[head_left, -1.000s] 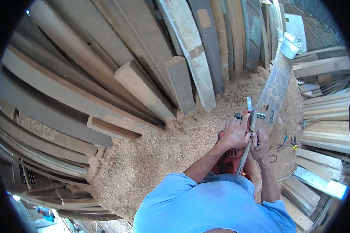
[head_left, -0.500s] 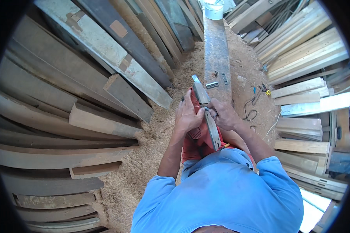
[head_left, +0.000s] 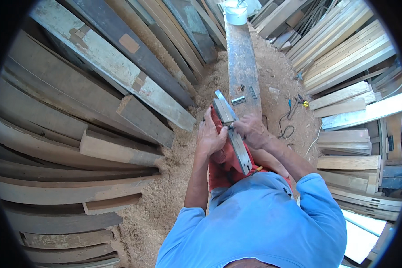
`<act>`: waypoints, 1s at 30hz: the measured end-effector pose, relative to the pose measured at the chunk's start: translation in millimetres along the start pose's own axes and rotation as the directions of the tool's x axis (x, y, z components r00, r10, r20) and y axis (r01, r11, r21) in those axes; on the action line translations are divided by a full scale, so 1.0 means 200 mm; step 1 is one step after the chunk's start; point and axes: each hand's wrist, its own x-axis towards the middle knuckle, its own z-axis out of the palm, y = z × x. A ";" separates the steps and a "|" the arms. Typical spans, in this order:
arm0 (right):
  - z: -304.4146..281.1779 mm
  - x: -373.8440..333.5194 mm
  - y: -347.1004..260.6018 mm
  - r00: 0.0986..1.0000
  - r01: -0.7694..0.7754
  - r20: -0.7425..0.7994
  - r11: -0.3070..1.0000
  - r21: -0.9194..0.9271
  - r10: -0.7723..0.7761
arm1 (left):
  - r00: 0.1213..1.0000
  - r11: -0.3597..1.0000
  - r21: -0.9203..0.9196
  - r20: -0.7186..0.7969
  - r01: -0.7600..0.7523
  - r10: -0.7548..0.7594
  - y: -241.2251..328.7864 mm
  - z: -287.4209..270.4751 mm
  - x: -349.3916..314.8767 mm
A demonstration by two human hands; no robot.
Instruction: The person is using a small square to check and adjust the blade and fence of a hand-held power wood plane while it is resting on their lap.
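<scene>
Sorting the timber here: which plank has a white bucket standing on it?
The long grey plank running straight ahead from the hands; the white bucket stands at its far end.

Long weathered planks [head_left: 89, 89] lean across the left of the frame; a white bucket [head_left: 236, 11] stands at the top centre; pale wood strips [head_left: 344, 49] fill the upper right; sawdust [head_left: 165, 196] covers the floor.
</scene>
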 end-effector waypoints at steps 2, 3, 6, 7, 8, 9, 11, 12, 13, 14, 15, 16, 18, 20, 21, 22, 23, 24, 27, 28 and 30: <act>0.06 0.01 0.05 0.996 -0.081 -0.024 0.988 0.132 0.085 | 1.000 1.000 0.009 0.009 0.003 -0.003 0.01 0.01 0.02; 0.10 0.01 0.07 0.985 -0.169 0.007 0.969 0.181 0.170 | 1.000 1.000 0.017 0.025 0.017 -0.017 0.01 0.00 0.01; 0.08 0.07 0.00 0.939 -0.336 -0.014 0.924 0.185 0.344 | 0.995 0.998 0.017 0.074 0.058 -0.059 0.09 -0.06 0.04; 0.08 0.08 0.00 0.928 -0.363 -0.017 0.912 0.191 0.373 | 0.991 0.997 0.013 0.101 0.082 -0.083 0.12 -0.07 0.04; 0.09 0.08 -0.01 0.915 -0.392 -0.012 0.897 0.202 0.403 | 0.988 0.994 0.031 0.107 0.106 -0.109 0.13 -0.07 0.04; 0.09 0.08 -0.01 0.900 -0.423 -0.010 0.881 0.214 0.435 | 0.985 0.990 0.049 0.112 0.129 -0.134 0.14 -0.06 0.05; 0.12 0.07 -0.02 0.865 -0.489 0.010 0.838 0.243 0.502 | 0.975 0.980 0.114 0.132 0.166 -0.181 0.18 -0.07 0.04; 0.13 0.06 -0.01 0.852 -0.510 0.013 0.823 0.252 0.524 | 0.980 0.981 0.129 0.118 0.146 -0.161 0.17 -0.05 0.04; 0.13 0.06 -0.01 0.841 -0.525 0.014 0.809 0.264 0.541 | 0.985 0.981 0.148 0.098 0.128 -0.144 0.16 -0.04 0.03; 0.14 0.06 -0.01 0.828 -0.543 0.017 0.793 0.276 0.561 | 0.989 0.980 0.168 0.083 0.110 -0.126 0.15 -0.03 0.02; 0.15 0.06 0.00 0.812 -0.563 0.027 0.772 0.295 0.582 | 0.996 0.985 0.157 0.035 0.072 -0.078 0.12 -0.01 0.01; 0.16 0.06 0.01 0.793 -0.588 0.038 0.748 0.308 0.608 | 0.996 0.986 0.149 0.037 0.074 -0.081 0.12 -0.01 0.01; 0.20 0.05 0.02 0.778 -0.596 0.015 0.730 0.336 0.628 | 0.996 0.988 0.132 0.041 0.078 -0.084 0.13 -0.02 0.02; 0.23 0.05 0.03 0.784 -0.557 -0.065 0.745 0.366 0.618 | 0.996 0.991 0.114 0.048 0.075 -0.081 0.14 -0.03 0.03; 0.21 0.05 0.04 0.784 -0.565 -0.040 0.740 0.366 0.619 | 0.996 0.992 0.105 0.052 0.070 -0.076 0.15 -0.04 0.04; 0.19 0.05 0.02 0.783 -0.576 -0.004 0.728 0.372 0.622 | 0.994 0.993 0.093 0.070 0.078 -0.085 0.15 -0.05 0.03; 0.16 0.05 0.01 0.780 -0.587 0.029 0.716 0.378 0.625 | 0.992 0.993 0.081 0.088 0.084 -0.091 0.16 -0.06 0.04; 0.16 0.07 0.05 0.834 -0.508 -0.005 0.772 0.382 0.552 | 0.990 0.994 0.070 0.107 0.088 -0.095 0.18 -0.07 0.06; 0.16 0.03 0.09 0.926 -0.332 0.010 0.803 0.495 0.377 | 0.996 0.997 -0.053 0.059 0.064 -0.061 0.09 -0.07 0.05; 0.16 0.04 0.05 0.930 -0.337 0.009 0.845 0.416 0.367 | 0.996 0.995 -0.047 0.025 0.083 -0.082 0.06 -0.09 0.02; 0.10 -0.02 0.03 0.933 -0.345 0.002 0.891 0.295 0.360 | 0.994 0.993 -0.073 0.069 0.091 -0.086 0.06 -0.08 0.02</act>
